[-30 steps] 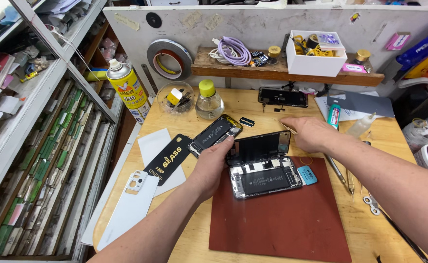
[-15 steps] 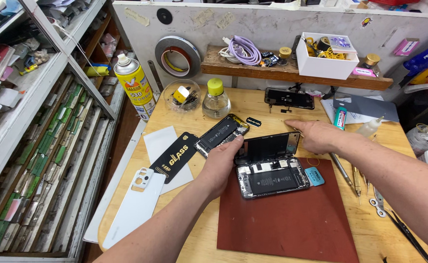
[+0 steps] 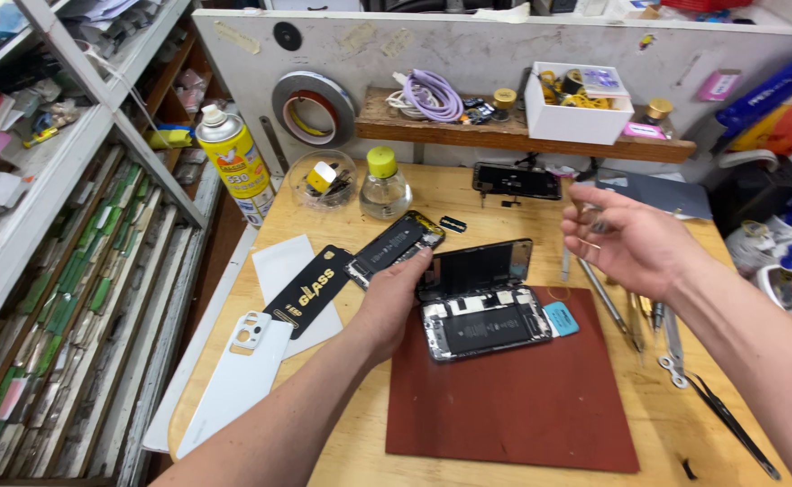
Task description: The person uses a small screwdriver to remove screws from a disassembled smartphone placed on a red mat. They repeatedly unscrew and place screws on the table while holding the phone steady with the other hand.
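Fingers of left hand point(image 3: 394, 302) steady opened phone point(image 3: 481, 311); right hand point(image 3: 626, 242) hovers open, empty.

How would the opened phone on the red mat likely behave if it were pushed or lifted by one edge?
The opened phone probably wouldn't roll: it lies flat on the red mat. Its screen half stands tilted up, so lifting by one edge could let it flop or strain the join. With the insides exposed, it looks fragile; the left hand rests against its edge.

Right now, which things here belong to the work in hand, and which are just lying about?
In hand: opened phone under left hand; red mat; right hand lifted above the tools.
Lying about: spray can; tape roll; white back cover; purple cable.
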